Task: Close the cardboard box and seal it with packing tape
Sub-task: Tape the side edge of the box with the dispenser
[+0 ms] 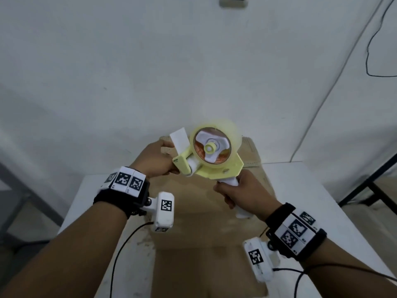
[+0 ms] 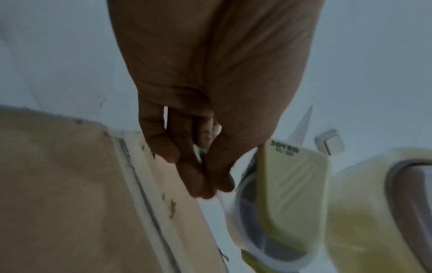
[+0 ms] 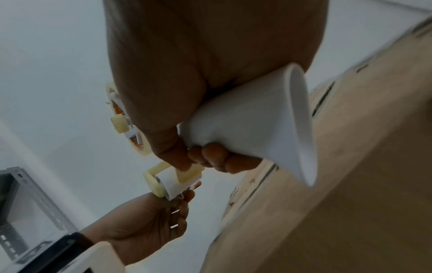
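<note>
Above the cardboard box (image 1: 206, 211): right hand (image 1: 242, 194) wrapped round tape dispenser (image 1: 211, 155) handle; left hand (image 1: 154, 160) pinching its tape end, fingertips (image 2: 205, 184) visible from left wrist only.

White painted wall (image 1: 129, 61) fills most of the head view, scuffed in spots, with a light switch (image 1: 233, 1) at the top edge (cropped) and a thin black cable (image 1: 368, 52) hanging at right. White table (image 1: 322, 201) stands against it. Dark metal frame (image 1: 369, 186) right, grey shelving (image 3: 25, 206) left, diffuse light.
</note>
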